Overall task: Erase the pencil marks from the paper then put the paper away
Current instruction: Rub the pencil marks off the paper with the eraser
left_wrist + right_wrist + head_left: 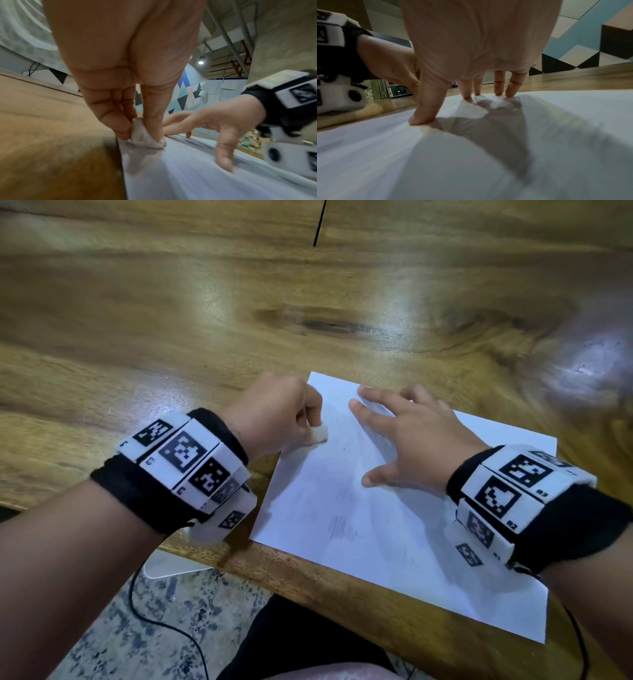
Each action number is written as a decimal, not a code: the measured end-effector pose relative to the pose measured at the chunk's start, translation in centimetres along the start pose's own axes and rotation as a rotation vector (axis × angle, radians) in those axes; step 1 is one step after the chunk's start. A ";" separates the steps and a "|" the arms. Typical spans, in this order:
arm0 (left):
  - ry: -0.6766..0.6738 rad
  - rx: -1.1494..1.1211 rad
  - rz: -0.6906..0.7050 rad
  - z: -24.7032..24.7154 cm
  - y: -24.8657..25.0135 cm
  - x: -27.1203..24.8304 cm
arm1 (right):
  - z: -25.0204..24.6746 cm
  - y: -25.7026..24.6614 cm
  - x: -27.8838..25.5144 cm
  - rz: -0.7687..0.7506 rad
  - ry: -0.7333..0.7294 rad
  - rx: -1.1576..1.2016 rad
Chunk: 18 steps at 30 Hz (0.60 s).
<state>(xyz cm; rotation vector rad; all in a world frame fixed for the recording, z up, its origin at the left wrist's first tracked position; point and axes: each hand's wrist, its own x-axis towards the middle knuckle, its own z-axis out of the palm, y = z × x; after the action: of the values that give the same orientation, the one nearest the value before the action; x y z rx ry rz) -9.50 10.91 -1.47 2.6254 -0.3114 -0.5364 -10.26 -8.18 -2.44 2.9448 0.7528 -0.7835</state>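
Note:
A white sheet of paper [394,525] lies on the wooden table near its front edge, with faint pencil scribbles [342,530] low on the sheet and more smudged grey higher up. My left hand [284,416] pinches a small white eraser [320,434] between thumb and fingers and holds it down on the paper's left edge; the left wrist view shows the eraser [145,136] against the paper [197,175]. My right hand [414,436] lies spread, fingertips [510,93] and thumb pressing the paper [471,162] flat.
The wooden table [205,320] stretches far beyond the paper. Its front edge [342,580] runs diagonally below the sheet, with speckled floor [137,628] and a black cable [164,621] beneath. A white panel [171,565] sits under the table edge.

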 end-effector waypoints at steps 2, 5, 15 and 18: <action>-0.075 0.034 0.043 0.6 -0.3 -1.4 | 0.0 0.0 0.0 -0.003 -0.006 -0.005; -0.209 0.031 0.037 0.9 -0.7 -2.9 | 0.1 0.0 0.0 -0.002 -0.002 -0.001; -0.076 0.031 0.041 1.1 -1.2 -3.3 | 0.0 -0.1 0.0 0.004 -0.011 0.008; -0.201 0.006 -0.004 0.9 -1.4 -4.1 | 0.0 -0.1 -0.1 0.005 -0.013 0.012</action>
<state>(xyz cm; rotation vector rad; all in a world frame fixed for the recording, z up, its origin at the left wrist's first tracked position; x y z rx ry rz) -13.39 13.00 -1.50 2.5826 -0.3711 -0.8035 -10.37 -8.09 -2.38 2.9483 0.7429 -0.8087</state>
